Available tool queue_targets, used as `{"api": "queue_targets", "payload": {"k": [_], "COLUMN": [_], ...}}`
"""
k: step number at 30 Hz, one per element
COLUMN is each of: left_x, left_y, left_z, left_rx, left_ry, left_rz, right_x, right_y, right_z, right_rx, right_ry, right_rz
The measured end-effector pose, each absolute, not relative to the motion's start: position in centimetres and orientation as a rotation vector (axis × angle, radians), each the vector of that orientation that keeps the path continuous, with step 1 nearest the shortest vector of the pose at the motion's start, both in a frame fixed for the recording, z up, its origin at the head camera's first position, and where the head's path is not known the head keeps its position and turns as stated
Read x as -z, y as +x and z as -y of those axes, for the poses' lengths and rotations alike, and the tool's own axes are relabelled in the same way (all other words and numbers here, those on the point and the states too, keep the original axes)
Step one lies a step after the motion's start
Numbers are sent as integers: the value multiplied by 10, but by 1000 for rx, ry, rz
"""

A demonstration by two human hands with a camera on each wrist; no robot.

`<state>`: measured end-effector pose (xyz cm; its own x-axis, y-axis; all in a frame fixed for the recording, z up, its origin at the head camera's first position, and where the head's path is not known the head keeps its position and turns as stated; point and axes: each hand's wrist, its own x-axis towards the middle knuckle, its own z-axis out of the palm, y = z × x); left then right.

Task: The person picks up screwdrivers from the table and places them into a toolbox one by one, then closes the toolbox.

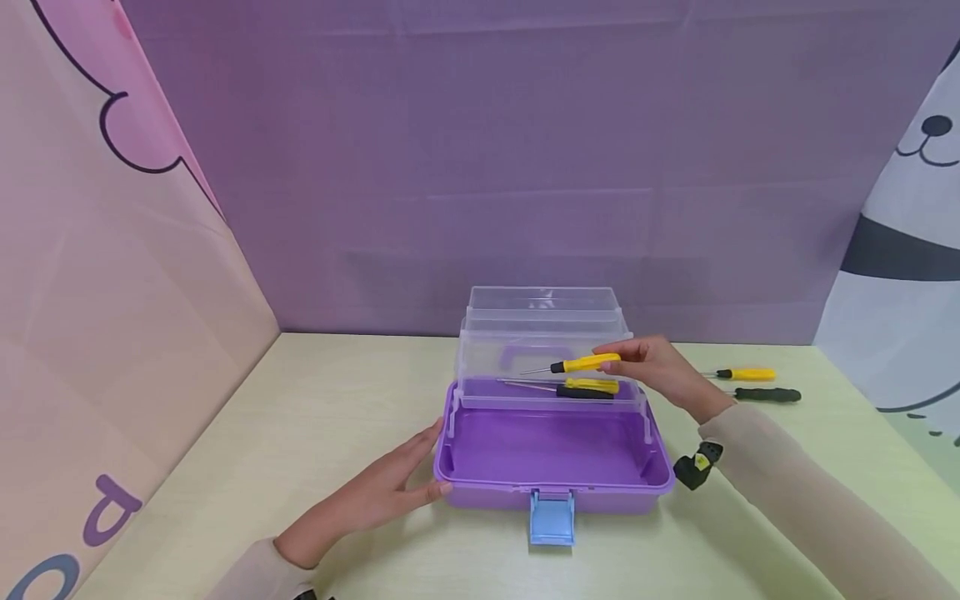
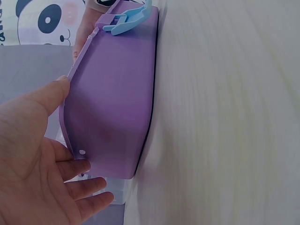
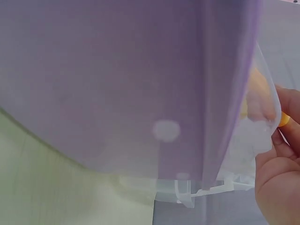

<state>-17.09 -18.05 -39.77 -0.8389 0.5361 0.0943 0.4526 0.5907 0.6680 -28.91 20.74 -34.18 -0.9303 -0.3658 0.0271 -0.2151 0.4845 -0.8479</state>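
A purple toolbox (image 1: 555, 500) with a blue latch (image 1: 552, 523) stands open on the table. My right hand (image 1: 651, 367) pinches a yellow-handled screwdriver (image 1: 591, 362) by its handle end, with the shaft pointing left over the raised clear tray (image 1: 517, 402). In that tray lie another yellow screwdriver (image 1: 600, 386) and a black-handled screwdriver (image 1: 585, 392). My left hand (image 1: 382, 483) rests against the toolbox's left side, thumb on the front corner of the rim. In the left wrist view, its other fingers extend loosely past the side wall (image 2: 108, 93).
The clear lid (image 1: 543, 300) is tipped up behind the box, near the purple backdrop (image 1: 450, 167). To the right, another yellow screwdriver (image 1: 750, 374) and a dark-handled one (image 1: 768, 395) lie on the table (image 1: 360, 383), their shafts partly behind my right arm.
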Motion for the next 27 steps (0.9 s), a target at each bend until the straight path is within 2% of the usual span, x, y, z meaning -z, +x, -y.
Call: {"api": "queue_targets", "payload": {"k": [27], "left_x": [398], "left_y": [-171], "left_z": [184], "left_rx": [-1113], "left_ry": [872], "left_rz": [-2684], "right_x": [342], "right_y": [-289], "right_z": [-199], "right_rx": [1246], "right_ry": [-699], "right_rz": [-2626]}}
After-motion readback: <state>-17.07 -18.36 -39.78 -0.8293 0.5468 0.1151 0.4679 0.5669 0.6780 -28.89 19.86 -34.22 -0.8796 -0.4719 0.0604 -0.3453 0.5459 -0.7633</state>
